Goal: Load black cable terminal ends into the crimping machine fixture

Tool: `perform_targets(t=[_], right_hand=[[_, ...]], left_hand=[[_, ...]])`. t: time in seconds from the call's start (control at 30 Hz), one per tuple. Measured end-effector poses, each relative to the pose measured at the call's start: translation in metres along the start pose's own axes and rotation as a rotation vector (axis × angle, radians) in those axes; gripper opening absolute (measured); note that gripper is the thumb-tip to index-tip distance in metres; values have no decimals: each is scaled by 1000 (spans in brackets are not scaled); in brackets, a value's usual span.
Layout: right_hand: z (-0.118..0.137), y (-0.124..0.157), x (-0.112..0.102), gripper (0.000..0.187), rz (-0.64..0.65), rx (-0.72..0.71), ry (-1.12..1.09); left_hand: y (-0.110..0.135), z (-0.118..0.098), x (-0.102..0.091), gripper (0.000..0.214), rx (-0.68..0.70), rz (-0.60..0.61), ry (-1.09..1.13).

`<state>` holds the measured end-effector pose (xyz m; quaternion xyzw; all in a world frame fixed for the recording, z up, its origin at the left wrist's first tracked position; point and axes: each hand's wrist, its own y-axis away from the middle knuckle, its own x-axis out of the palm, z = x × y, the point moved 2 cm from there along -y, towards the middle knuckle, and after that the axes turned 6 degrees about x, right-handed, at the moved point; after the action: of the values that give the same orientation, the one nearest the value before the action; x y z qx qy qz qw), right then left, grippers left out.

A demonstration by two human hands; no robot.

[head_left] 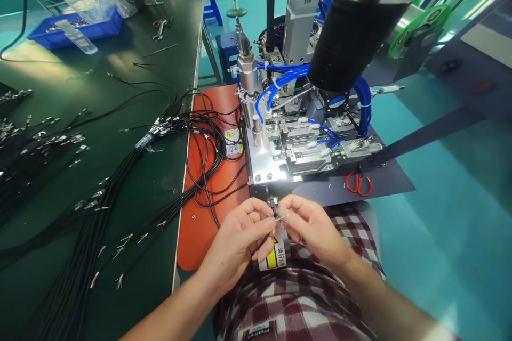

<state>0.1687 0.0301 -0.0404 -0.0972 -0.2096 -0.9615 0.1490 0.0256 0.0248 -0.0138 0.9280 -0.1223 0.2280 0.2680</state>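
My left hand [236,240] and my right hand [310,226] meet in front of me, just below the front edge of a small metal machine [288,144]. Both hands are closed in a pinch on the thin coloured wires [276,218] at the stripped end of a black cable. The cable's body runs back under my left hand. A yellow warning label [274,256] hangs below the fingers. A bundle of black cables [120,192] lies to my left on the green table.
The machine carries blue air hoses [280,77] and stands on an orange plate [208,170]. Red-handled scissors [359,183] lie at its right front. A blue tray [76,29] with plastic bags stands at the table's far left. A black lamp head [352,32] hangs overhead.
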Motion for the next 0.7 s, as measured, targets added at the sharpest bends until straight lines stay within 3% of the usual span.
perform_targets(t=[0.17, 0.33, 0.47, 0.7], right_hand=[[8, -7, -16, 27, 218, -55, 134], [18, -10, -22, 25, 363, -80, 230], [20, -10, -21, 24, 343, -99, 238], [12, -10, -20, 26, 315, -63, 189]], left_hand=[[-1, -2, -1, 18, -127, 84, -72], [-1, -1, 3, 19, -135, 58, -184], [0, 1, 5, 18, -101, -9, -226], [0, 2, 2, 16, -79, 0, -223]])
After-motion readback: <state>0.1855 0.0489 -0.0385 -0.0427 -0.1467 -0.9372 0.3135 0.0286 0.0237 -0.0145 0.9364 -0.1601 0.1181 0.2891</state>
